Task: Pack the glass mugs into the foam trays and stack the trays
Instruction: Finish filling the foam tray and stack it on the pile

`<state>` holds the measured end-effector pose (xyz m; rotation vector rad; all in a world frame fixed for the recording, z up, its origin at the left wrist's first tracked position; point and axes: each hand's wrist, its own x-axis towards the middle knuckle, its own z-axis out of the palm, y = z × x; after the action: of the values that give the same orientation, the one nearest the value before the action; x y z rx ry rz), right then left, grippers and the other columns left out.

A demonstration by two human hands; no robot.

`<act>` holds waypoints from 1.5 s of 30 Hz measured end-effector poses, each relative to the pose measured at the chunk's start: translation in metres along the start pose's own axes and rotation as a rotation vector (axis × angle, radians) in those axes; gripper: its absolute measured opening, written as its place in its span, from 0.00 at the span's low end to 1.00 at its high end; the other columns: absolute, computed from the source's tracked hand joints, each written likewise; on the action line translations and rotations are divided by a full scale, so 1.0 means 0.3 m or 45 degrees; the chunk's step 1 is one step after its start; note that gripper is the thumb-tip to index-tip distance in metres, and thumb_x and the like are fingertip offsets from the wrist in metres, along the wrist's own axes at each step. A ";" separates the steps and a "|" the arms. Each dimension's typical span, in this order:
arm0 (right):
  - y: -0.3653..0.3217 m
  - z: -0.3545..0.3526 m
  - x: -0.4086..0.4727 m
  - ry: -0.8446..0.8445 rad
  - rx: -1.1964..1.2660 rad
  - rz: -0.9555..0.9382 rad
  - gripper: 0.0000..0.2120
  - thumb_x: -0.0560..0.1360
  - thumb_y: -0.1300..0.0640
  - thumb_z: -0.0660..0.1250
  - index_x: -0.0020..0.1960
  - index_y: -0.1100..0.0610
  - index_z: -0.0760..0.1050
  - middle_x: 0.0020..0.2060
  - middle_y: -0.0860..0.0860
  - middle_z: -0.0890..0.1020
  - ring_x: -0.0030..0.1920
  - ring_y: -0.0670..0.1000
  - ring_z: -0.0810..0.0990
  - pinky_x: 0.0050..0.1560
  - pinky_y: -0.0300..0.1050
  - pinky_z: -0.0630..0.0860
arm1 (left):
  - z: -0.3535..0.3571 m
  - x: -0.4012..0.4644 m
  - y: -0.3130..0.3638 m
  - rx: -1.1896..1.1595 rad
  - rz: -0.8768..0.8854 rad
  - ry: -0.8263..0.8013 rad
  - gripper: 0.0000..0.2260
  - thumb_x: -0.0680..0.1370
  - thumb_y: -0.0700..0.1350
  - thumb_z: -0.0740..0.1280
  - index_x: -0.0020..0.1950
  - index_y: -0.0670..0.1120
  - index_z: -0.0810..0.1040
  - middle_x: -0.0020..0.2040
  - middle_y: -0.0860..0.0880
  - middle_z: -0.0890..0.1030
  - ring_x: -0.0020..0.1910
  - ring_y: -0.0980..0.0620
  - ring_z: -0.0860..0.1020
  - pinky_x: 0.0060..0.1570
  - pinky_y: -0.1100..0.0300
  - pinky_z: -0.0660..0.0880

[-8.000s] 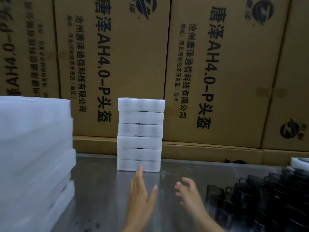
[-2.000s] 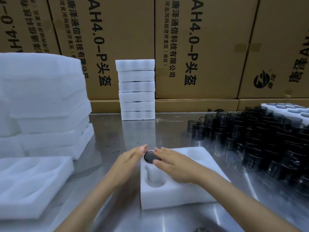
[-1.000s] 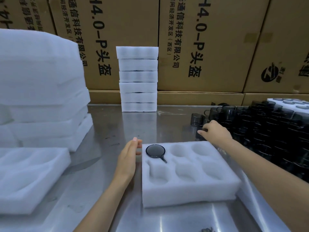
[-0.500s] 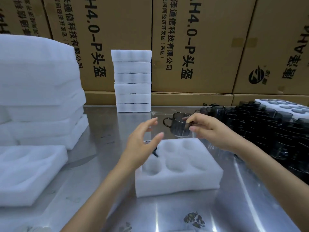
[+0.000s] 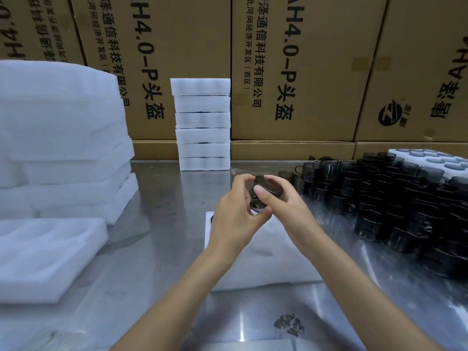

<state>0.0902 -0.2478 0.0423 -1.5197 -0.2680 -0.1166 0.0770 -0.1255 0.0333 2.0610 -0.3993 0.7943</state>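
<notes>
Left hand and right hand both grip one dark glass mug, fingers curled round it from either side; right thumb lies across its near wall. Mug is tilted and held in the air above the far left part of the foam tray, not touching the foam. Handle not visible.

Foam tray lies flat on the steel worktop, centre, nearer the front edge; both forearms cross over it and hide most of its pockets. A dark rim shows at its far left corner, just left of the left hand; cannot tell more.

Right of the tray: dense cluster of dark mugs running along the right side to the right edge. Narrow bare strip of steel between tray's right edge and the nearest mugs. Behind the cluster, at the back right corner, a white filled tray with round tops showing.

Left of the tray: wide bare lane of steel, then an empty foam tray at the left edge, pockets up. Behind it a tall pile of foam sheets.

Back edge, centre: neat stack of six trays against cardboard cartons. Open steel between that stack and the hands
</notes>
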 end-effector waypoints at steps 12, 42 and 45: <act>0.016 -0.045 0.073 -0.099 -0.710 -0.115 0.25 0.71 0.55 0.73 0.67 0.55 0.72 0.59 0.48 0.78 0.60 0.45 0.76 0.61 0.42 0.72 | -0.094 -0.002 -0.108 0.340 0.122 -0.333 0.21 0.78 0.50 0.66 0.69 0.57 0.66 0.43 0.61 0.67 0.42 0.69 0.69 0.36 0.66 0.65; 0.082 -0.105 0.020 -0.678 -1.622 -0.030 0.25 0.82 0.51 0.46 0.78 0.48 0.48 0.77 0.40 0.47 0.76 0.41 0.45 0.75 0.43 0.47 | -0.108 0.000 -0.180 0.608 0.054 -1.027 0.25 0.82 0.56 0.54 0.78 0.52 0.52 0.78 0.58 0.52 0.76 0.61 0.47 0.73 0.61 0.44; 0.084 -0.099 0.010 -0.638 -1.594 -0.048 0.24 0.82 0.49 0.47 0.77 0.48 0.51 0.77 0.41 0.49 0.76 0.41 0.47 0.75 0.42 0.48 | -0.101 -0.009 -0.189 0.562 0.023 -1.006 0.25 0.82 0.56 0.53 0.78 0.54 0.52 0.77 0.60 0.52 0.75 0.63 0.46 0.74 0.58 0.42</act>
<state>0.1022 -0.2758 0.0178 -2.7884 -0.7021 0.1031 0.0939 -0.0682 0.0092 2.7495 -0.7159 0.0256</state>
